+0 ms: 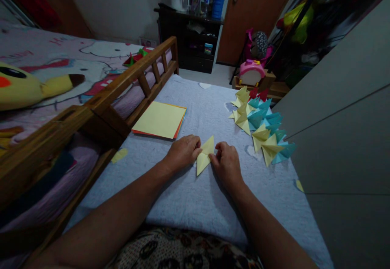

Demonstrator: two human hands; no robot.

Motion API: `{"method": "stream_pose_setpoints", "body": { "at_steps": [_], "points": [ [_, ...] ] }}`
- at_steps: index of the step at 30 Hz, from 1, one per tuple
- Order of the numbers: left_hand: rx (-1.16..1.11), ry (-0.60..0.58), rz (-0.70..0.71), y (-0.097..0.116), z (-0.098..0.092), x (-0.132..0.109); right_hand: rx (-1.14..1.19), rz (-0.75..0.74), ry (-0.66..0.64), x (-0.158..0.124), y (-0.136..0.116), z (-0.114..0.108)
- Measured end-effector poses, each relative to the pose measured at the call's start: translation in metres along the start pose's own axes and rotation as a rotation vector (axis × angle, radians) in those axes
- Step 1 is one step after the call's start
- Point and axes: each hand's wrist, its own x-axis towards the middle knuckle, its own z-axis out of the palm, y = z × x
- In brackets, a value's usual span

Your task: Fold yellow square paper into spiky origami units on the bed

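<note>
A folded piece of yellow origami paper [204, 160] lies on the cloth-covered table [195, 204], its points slanting up right and down left. My left hand [184, 151] pinches its left edge between thumb and fingers. On the other side, the thumb of my right hand [228, 162] presses the paper's right edge, with its fingers curled. A stack of square coloured paper [161, 119], yellow on top with orange and blue edges below, sits beyond my left hand. To the right stand several folded paper pieces: yellow ones [242, 117], blue ones [258, 112] and red ones [258, 94].
A wooden bed rail [131, 82] borders the table on the left, with a yellow plush toy [27, 86] on the bed behind it. A pale cabinet [344, 131] closes off the right side. Further back are a dark shelf [189, 46] and a pink toy case [251, 72].
</note>
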Motion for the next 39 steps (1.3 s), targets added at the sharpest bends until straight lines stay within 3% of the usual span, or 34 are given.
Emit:
{"method": "stream_pose_setpoints", "body": {
  "at_steps": [4,7,10,18,28,39],
  "points": [
    [0.043,0.055,0.140,0.000,0.004,-0.002,-0.005,-0.128,-0.047,-0.001,0.000,-0.002],
    [0.176,0.004,0.291,0.001,0.003,-0.003,-0.015,-0.231,-0.085,-0.004,0.001,-0.008],
    [0.280,-0.033,0.345,0.006,0.000,-0.009,-0.021,-0.311,-0.122,-0.009,0.003,-0.014],
    [0.497,-0.078,0.223,0.029,0.004,-0.034,-0.134,-0.383,-0.188,-0.012,-0.002,-0.022],
    [0.532,-0.053,0.196,0.029,0.015,-0.042,-0.127,-0.369,-0.135,-0.011,0.008,-0.030],
    [0.346,-0.148,0.213,0.012,-0.015,-0.020,0.030,-0.257,-0.072,-0.007,0.017,-0.031]
  ]
}}
